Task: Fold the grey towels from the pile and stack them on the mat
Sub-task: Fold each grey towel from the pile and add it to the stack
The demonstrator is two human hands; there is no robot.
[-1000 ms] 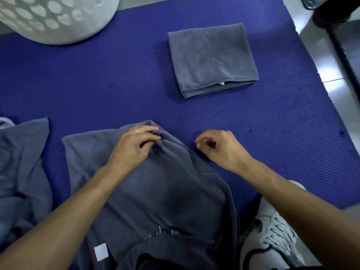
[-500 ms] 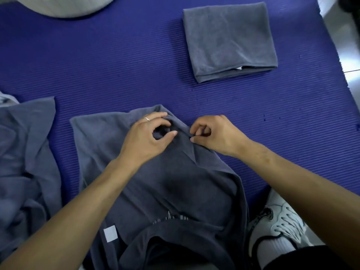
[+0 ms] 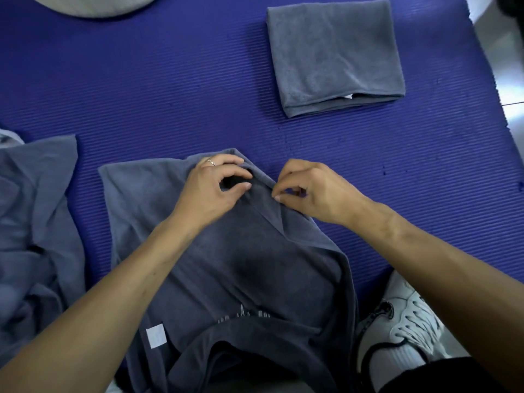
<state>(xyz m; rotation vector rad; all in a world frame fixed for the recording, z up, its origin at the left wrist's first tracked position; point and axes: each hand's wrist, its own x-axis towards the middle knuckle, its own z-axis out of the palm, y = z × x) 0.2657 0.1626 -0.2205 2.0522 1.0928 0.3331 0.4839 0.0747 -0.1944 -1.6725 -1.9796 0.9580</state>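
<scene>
Left hand (image 3: 211, 191) and right hand (image 3: 310, 191), fingers curled, pinch far edge of unfolded grey towel (image 3: 241, 268) on blue mat (image 3: 170, 89). Folded towel (image 3: 334, 55) far right; pile (image 3: 34, 222) left. White basket (image 3: 96, 4) contents hidden.

Glossy pale floor (image 3: 507, 80), right edge.

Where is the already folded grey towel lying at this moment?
In the head view, the folded grey towel lies flat on the blue mat, at the upper right, beyond the right hand, apart from it.
</scene>
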